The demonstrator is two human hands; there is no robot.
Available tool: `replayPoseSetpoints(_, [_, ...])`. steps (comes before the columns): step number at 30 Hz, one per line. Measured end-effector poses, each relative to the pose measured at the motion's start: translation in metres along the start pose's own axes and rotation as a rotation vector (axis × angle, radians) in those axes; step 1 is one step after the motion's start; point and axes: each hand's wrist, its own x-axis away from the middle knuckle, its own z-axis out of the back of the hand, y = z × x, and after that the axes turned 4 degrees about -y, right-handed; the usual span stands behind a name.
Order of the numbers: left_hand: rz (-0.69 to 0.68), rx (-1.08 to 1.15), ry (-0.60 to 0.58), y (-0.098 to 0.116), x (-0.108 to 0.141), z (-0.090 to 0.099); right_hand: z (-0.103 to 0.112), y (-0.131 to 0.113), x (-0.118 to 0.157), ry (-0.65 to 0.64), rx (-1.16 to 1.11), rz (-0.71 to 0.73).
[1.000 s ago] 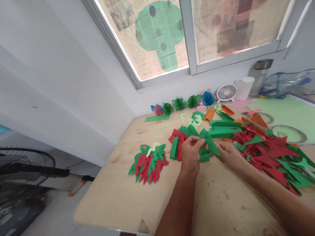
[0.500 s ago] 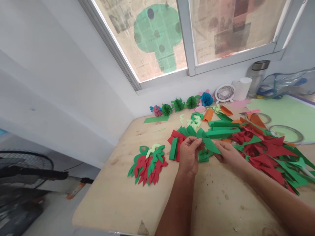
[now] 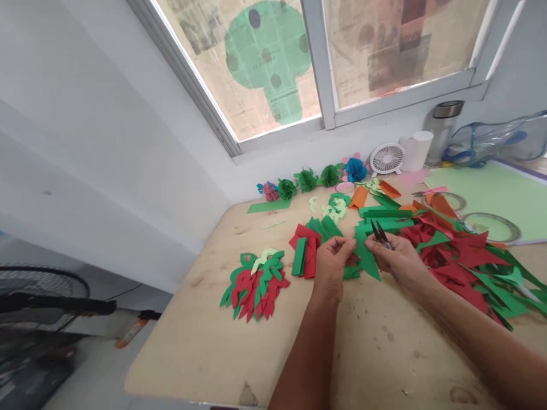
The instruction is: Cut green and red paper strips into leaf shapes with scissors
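Note:
My left hand (image 3: 332, 263) is closed in a pinch, its thumb and finger at the left edge of a green paper piece (image 3: 368, 263). Close by on the right, my right hand (image 3: 395, 256) grips small scissors (image 3: 378, 232), whose dark blades point upward. The right fingertips also meet the green paper; whether they pinch it cannot be made out. Folded red paper (image 3: 308, 242) and a folded green strip (image 3: 299, 257) lie just left of my left hand. Farther left is a pile of red and green leaf-shaped cutouts (image 3: 260, 290) with a pale green one on top.
Red and green paper scraps (image 3: 461, 259) heap up at the right, beside rolls of tape (image 3: 491, 226). Paper flowers (image 3: 306, 179), a small white fan (image 3: 387, 158) and a bottle (image 3: 444, 131) line the wall below the window. A larger fan (image 3: 43, 290) stands beyond the table's left edge.
The scissors now show in my right hand, blades up; they were not visible before. The green paper between my hands has turned to hang more downward. The view has shifted slightly.

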Motion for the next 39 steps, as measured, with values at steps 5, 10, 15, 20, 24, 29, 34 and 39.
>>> replayPoseSetpoints(5, [-0.04, -0.005, 0.107, -0.002, -0.005, 0.002, 0.001, 0.0, -0.002, 0.068, 0.108, 0.053])
replayPoseSetpoints(10, [-0.051, 0.126, 0.217, 0.002, -0.009, 0.006, 0.009, -0.002, -0.005, 0.299, 0.078, 0.072])
replayPoseSetpoints(15, [-0.002, 0.196, 0.191, 0.0, -0.008, 0.003, 0.008, -0.006, -0.003, 0.322, 0.143, 0.113])
replayPoseSetpoints(20, [-0.069, 0.197, 0.232, 0.0, -0.009, 0.002, -0.002, -0.006, 0.002, -0.015, 0.169, 0.022])
replayPoseSetpoints(24, [-0.09, 0.19, 0.239, -0.002, -0.009, 0.002, -0.005, -0.002, 0.001, -0.041, 0.206, 0.012])
replayPoseSetpoints(29, [-0.006, 0.072, 0.064, -0.01, -0.005, -0.002, -0.003, 0.001, 0.0, 0.051, 0.173, 0.069])
replayPoseSetpoints(34, [0.002, 0.045, 0.078, -0.014, -0.005, -0.003, -0.002, 0.001, 0.0, 0.026, 0.155, 0.06])
replayPoseSetpoints(39, [-0.01, 0.076, 0.134, -0.007, -0.01, 0.002, -0.003, -0.001, 0.0, -0.044, 0.152, 0.013])
